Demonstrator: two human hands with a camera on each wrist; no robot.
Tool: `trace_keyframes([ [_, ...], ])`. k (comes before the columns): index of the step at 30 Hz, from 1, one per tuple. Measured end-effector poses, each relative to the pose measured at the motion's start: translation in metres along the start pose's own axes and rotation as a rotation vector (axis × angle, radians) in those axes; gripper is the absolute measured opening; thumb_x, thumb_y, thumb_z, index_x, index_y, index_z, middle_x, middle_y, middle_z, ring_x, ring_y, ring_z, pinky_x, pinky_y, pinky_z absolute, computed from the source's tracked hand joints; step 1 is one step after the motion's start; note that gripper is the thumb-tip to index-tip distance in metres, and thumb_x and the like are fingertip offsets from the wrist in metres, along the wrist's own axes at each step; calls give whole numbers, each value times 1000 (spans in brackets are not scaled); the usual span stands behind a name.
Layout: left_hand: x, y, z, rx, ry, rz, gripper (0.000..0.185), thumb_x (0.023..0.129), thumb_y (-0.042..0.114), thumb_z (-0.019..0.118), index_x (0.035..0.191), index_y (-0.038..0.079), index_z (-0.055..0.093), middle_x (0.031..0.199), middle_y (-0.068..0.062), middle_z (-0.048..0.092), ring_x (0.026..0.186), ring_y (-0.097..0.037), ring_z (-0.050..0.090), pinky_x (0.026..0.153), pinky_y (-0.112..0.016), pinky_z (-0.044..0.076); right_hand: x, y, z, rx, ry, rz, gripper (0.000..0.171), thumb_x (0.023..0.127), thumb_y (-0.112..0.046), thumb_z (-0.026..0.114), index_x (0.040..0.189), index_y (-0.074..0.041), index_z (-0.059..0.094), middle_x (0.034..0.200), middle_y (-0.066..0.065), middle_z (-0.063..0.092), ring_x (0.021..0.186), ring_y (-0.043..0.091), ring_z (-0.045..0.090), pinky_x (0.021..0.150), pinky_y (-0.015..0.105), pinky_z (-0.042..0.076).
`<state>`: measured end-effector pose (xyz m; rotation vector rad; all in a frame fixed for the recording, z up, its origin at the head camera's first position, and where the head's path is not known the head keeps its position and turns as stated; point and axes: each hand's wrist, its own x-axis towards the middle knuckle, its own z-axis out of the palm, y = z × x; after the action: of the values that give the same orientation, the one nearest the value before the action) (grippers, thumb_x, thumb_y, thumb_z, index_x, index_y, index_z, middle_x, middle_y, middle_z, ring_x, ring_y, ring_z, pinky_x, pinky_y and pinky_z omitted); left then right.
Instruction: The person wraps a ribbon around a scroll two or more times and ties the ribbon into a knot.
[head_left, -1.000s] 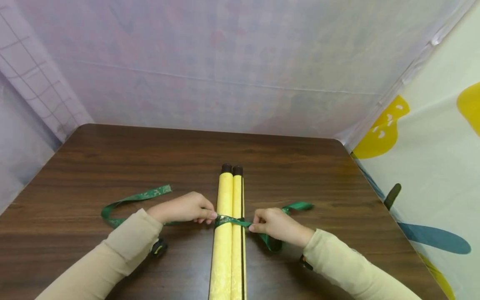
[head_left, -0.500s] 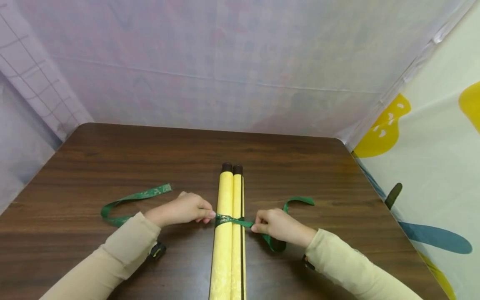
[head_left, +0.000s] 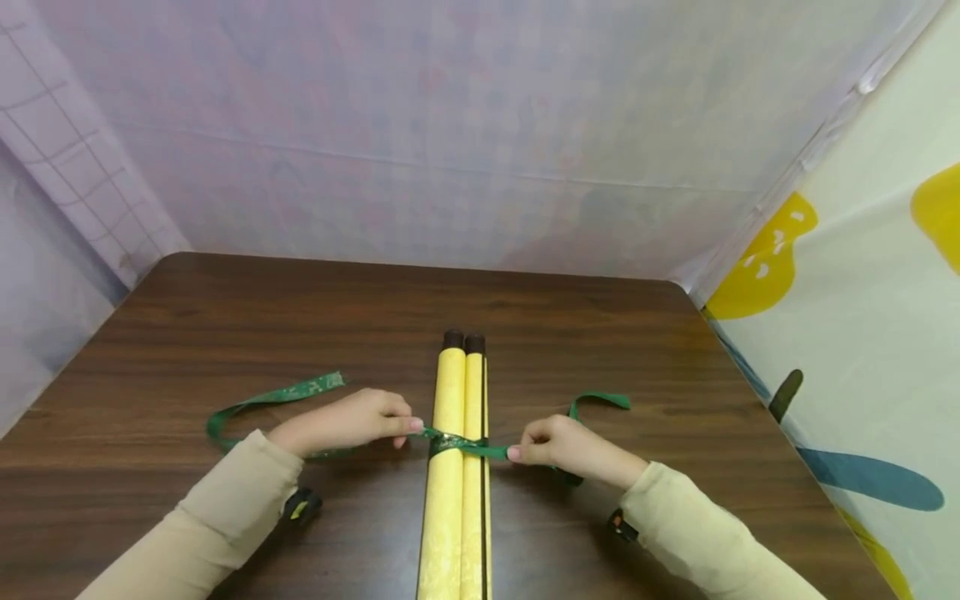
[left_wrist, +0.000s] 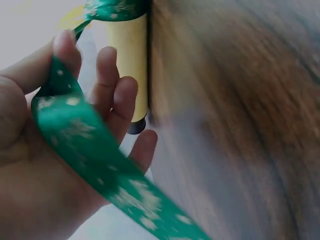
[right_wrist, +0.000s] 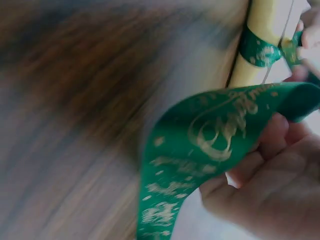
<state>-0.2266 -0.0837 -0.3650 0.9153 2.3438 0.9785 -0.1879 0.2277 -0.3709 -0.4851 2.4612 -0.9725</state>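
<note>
The dark wooden table [head_left: 225,333] carried everything, and the pair of rolled yellow scrolls [head_left: 453,467] served as the landmark: they lay side by side at its middle, their long axis running straight away from the person, dark end caps at the far end.

A green ribbon [head_left: 457,444] crossed the scrolls at right angles to that axis, wound round both rolls about halfway along the length that showed. From the wrap one tail ran out to the left of the scrolls, curving across the table to a loose end [head_left: 315,385] well off to that side; the other tail ran to the right of the scrolls and rose in a small arch [head_left: 600,402] just beyond the knuckles there.

The left hand [head_left: 345,421] sat just left of the scrolls, thumb and forefinger pinched on the ribbon close to the wrap; the left wrist view showed the band [left_wrist: 85,140] lying across the palm with the other fingers [left_wrist: 107,80] loosely bent. The right hand [head_left: 566,446] sat just right of the scrolls, fingertips pinched on the ribbon near the wrap, its tail [right_wrist: 210,145] draped over curled fingers.

Both hands stood about equally near, on opposite sides, so the ribbon's line between them lay across the scrolls' long axis, taut by the look of it.
</note>
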Motion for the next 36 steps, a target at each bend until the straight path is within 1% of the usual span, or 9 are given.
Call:
trace_keyframes([
  [3, -2, -1, -2, -81, 12, -4, 39, 97, 39, 46, 75, 10, 57, 94, -2, 59, 81, -19, 51, 69, -34, 41, -2, 4, -4, 120, -8, -9, 40, 91, -38, 58, 77, -1, 59, 77, 3, 54, 69, 18, 44, 64, 32, 38],
  [7, 0, 1, -1, -175, 25, -9, 42, 97, 42, 44, 78, 9, 59, 104, -1, 60, 103, -20, 51, 83, -41, 40, -1, 5, -5, 265, 18, -62, 37, 95, -33, 54, 81, 2, 55, 107, 11, 57, 103, 25, 50, 86, 42, 40],
  [10, 2, 4, 0, -232, 45, 3, 40, 98, 42, 44, 93, 9, 67, 93, -8, 62, 100, -19, 53, 89, -45, 40, 1, 3, -6, 410, 30, -85, 36, 96, -32, 52, 92, 4, 58, 122, 17, 54, 116, 27, 46, 99, 48, 33],
  [14, 3, 7, -1, -331, 76, 49, 41, 99, 39, 43, 114, 8, 66, 101, -10, 66, 96, -23, 57, 91, -47, 41, 3, -3, -8, 601, 20, -148, 38, 97, -30, 48, 109, 4, 60, 130, 23, 49, 119, 25, 45, 104, 52, 23],
  [17, 4, 9, -2, -439, 113, 60, 45, 98, 41, 44, 112, 5, 67, 114, -6, 64, 103, -24, 55, 86, -46, 44, 5, -6, -7, 697, -2, -218, 34, 99, -28, 44, 109, 1, 61, 130, 24, 50, 123, 25, 43, 107, 53, 17],
  [20, 5, 11, -3, -537, 144, 62, 47, 96, 44, 46, 107, 4, 68, 114, -7, 64, 108, -23, 53, 84, -46, 44, 6, -8, -5, 777, -22, -268, 30, 101, -25, 40, 105, -6, 64, 123, 18, 57, 122, 27, 45, 107, 50, 20],
  [26, 10, 10, 2, -657, 133, 136, 43, 99, 39, 43, 103, 2, 65, 112, -13, 63, 107, -28, 50, 97, -51, 30, 10, -16, -1, 897, 22, -337, 27, 101, -23, 39, 95, -11, 63, 97, 2, 64, 103, 24, 56, 100, 44, 31],
  [31, 14, 13, 9, -696, 126, 193, 37, 100, 35, 41, 97, 3, 59, 103, -13, 61, 109, -30, 50, 104, -55, 21, 15, -24, 2, 942, 79, -371, 24, 101, -18, 39, 95, -8, 60, 93, 3, 62, 95, 21, 56, 96, 40, 37],
  [36, 22, 18, 16, -761, 135, 199, 31, 98, 35, 45, 95, 7, 58, 97, -9, 58, 99, -24, 55, 98, -48, 35, 17, -29, 7, 943, 94, -370, 20, 100, -14, 41, 99, -10, 60, 91, 4, 62, 92, 20, 57, 89, 36, 42],
])
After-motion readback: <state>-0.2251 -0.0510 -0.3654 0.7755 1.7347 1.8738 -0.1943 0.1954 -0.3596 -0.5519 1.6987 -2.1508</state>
